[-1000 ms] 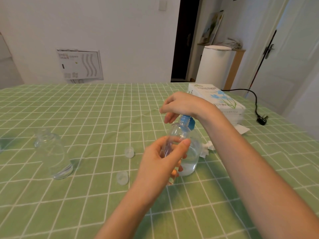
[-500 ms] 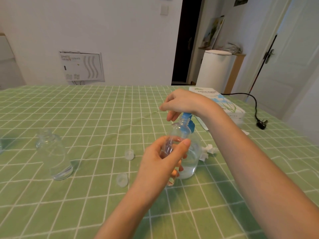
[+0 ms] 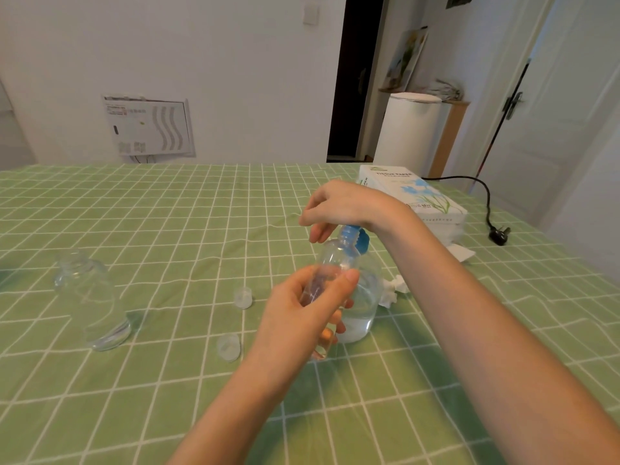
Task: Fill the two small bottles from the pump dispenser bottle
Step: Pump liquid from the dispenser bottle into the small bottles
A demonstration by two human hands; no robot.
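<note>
Just in front of the upright pump dispenser bottle on the table, our left hand grips a small bottle, neck tilted up to the blue pump head. Our right hand rests atop that head, fingers loosely bent, holding nothing.

Soft, even daylight fills the room, bright without harsh glare. Shadows on the tablecloth are faint and blurry-edged: a pale one right of the clear bottle, a broader one under the forearms. The doorway is dark. The left hand and its small bottle look slightly smeared. Wide-angle bending curves the door at the right edge.
</note>
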